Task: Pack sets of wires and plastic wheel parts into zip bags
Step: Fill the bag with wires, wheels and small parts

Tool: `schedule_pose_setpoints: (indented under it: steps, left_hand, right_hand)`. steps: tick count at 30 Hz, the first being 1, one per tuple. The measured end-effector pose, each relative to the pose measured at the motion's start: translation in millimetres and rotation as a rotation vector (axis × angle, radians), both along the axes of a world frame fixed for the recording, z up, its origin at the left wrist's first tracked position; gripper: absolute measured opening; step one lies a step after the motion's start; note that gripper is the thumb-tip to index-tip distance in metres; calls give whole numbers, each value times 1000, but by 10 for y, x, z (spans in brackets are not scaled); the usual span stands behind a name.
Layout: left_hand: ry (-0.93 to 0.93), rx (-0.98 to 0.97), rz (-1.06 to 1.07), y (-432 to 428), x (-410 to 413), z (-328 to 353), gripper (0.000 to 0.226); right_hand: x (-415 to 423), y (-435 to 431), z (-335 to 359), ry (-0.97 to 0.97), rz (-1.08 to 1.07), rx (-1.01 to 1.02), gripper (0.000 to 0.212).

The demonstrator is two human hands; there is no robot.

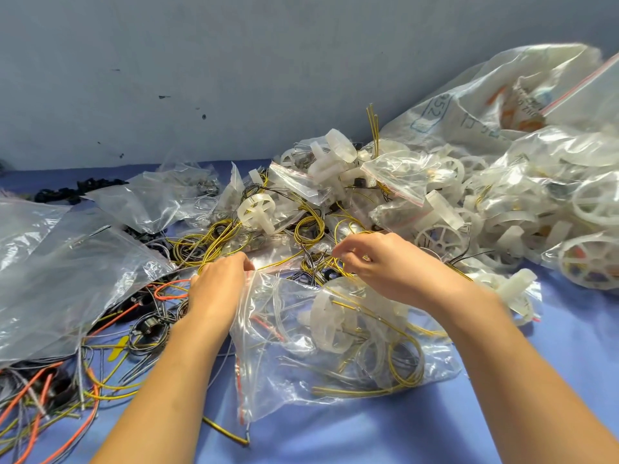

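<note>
Left hand [217,286] pinches the limp, slippery zip bag [284,373] by its mouth; right hand [382,266] seemingly pinches springy yellow wires [335,266].

Blue tabletop [368,437] fills bottom of frame, runs back to the wall. Centre: clear zip bag [294,373] lying flat w/ white wheel part [330,316] + wires inside. Just above: tangle of yellow wires [207,246]. Lower left: loose wires [43,406], orange/yellow/grey. Left: big clear bags [50,262]. Upper left: black parts [67,192]. Right: heap of packed bags [502,212].
</note>
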State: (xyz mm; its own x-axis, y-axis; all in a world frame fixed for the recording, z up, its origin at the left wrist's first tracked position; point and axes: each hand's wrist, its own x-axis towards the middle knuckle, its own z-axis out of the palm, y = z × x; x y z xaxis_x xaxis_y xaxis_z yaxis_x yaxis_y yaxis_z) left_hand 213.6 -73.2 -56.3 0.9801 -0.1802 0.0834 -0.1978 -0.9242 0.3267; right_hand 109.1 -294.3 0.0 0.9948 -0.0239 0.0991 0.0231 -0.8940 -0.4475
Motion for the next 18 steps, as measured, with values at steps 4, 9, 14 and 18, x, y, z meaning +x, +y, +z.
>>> schedule_pose_setpoints:
  steps: [4,9,14,18]
  left_hand:
    - [-45,-93,-39,7,59,-53,14]
    - [-140,-371,-40,40,94,10,9]
    - [-249,-488,-59,82,71,96,7]
    - [-386,-583,-40,101,17,257,8]
  right_hand:
    - [16,3,2,-1,3,-14,28]
    - [34,17,3,-22,5,2,27]
    - [48,73,20,-58,22,-6,29]
    - [58,101,27,-94,29,-14,30]
